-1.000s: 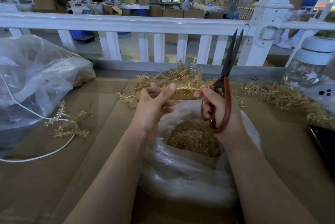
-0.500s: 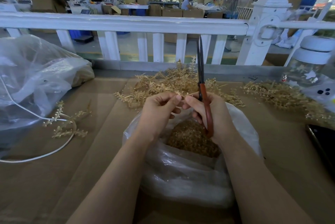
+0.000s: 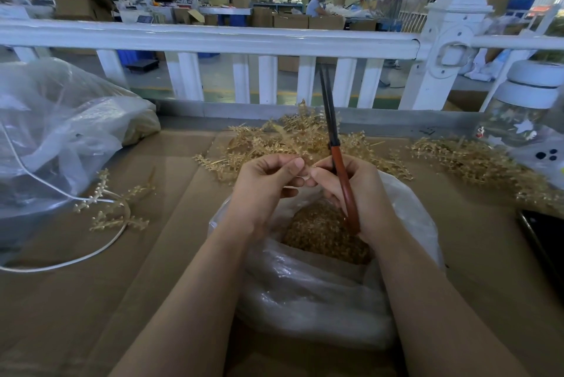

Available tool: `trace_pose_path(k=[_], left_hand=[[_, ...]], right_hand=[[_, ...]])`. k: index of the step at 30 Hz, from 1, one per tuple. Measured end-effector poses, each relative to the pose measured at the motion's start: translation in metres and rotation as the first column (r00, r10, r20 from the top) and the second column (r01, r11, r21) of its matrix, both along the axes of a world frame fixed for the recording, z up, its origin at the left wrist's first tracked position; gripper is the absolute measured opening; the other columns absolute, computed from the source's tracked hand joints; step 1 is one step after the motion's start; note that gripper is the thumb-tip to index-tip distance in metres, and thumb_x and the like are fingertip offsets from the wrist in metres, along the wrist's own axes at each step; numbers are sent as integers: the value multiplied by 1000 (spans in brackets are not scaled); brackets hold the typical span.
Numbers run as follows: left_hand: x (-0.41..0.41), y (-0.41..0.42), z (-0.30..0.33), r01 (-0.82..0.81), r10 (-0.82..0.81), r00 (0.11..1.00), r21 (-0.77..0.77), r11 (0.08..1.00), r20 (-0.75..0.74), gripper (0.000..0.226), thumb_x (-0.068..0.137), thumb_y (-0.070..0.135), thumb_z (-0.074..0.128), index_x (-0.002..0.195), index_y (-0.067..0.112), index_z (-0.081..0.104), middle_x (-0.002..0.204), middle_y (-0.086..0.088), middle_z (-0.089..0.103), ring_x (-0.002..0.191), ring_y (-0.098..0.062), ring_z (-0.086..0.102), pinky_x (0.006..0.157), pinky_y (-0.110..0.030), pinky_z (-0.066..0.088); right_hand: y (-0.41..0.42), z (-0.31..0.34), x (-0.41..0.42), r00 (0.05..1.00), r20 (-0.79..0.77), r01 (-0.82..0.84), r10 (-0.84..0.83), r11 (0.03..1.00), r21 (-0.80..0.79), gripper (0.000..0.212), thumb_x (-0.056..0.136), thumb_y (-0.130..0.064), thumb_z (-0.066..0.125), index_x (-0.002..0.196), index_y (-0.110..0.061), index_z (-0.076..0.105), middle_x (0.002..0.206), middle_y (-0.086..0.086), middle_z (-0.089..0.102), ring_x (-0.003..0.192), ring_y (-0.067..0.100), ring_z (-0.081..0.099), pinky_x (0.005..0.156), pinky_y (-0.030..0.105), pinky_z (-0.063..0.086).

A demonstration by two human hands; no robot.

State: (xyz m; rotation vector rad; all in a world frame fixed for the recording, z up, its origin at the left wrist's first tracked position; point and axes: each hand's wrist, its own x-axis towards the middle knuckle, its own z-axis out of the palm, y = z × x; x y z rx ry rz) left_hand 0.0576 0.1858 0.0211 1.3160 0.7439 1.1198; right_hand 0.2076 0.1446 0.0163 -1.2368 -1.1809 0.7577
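Note:
Red-handled scissors (image 3: 335, 144) point upward with their dark blades together; my right hand (image 3: 357, 190) grips their handles. My left hand (image 3: 265, 187) is curled beside it and pinches a thin pale golden stem (image 3: 300, 177) between thumb and fingers, and the fingertips of both hands meet on that stem. Both hands hover over an open clear plastic bag (image 3: 308, 291) filled with small golden pieces (image 3: 323, 233). Behind the hands lies a pile of golden plastic sprigs (image 3: 274, 141) on the cardboard-covered table (image 3: 152, 285).
A big clear bag (image 3: 61, 138) and a white cord (image 3: 76, 257) lie at the left, with loose sprigs (image 3: 116, 208) beside them. More sprigs (image 3: 476, 163), a white-lidded jar (image 3: 525, 108) and a dark flat object (image 3: 546, 242) are at the right. A white railing (image 3: 274, 40) borders the table's far edge.
The scissors' blades have come together and swung from leaning right to nearly upright. My hands have come together, fingertips now meeting on the stem over the bag.

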Motion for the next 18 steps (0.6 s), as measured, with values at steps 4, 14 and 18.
trace_pose_path(k=[4, 14, 18], left_hand=[[0, 0, 0, -12, 12, 1000, 15, 1000, -14, 6, 90, 12, 68, 88, 9, 73, 75, -6, 71, 67, -10, 62, 64, -23, 51], [-1, 3, 1, -34, 49, 983, -90, 995, 178, 5, 84, 4, 69, 88, 6, 72, 72, -3, 73, 66, -9, 69, 63, -19, 55], [-3, 4, 2, -18, 43, 958, -93, 996, 283, 15, 73, 10, 71, 88, 8, 71, 72, 0, 72, 67, -8, 69, 69, -19, 57]], right_hand=[[1, -1, 1, 999, 40, 11, -11, 1000, -4, 4, 90, -7, 72, 91, -4, 72, 73, 7, 74, 49, -1, 60, 50, 9, 43], [2, -5, 2, 966, 220, 128, -133, 991, 40, 39, 72, -61, 77, 85, -26, 66, 76, -11, 69, 73, 7, 65, 71, 29, 52], [2, -6, 3, 903, 388, 176, -185, 983, 60, 55, 63, -83, 60, 91, -36, 57, 88, -26, 66, 83, -4, 61, 69, 21, 45]])
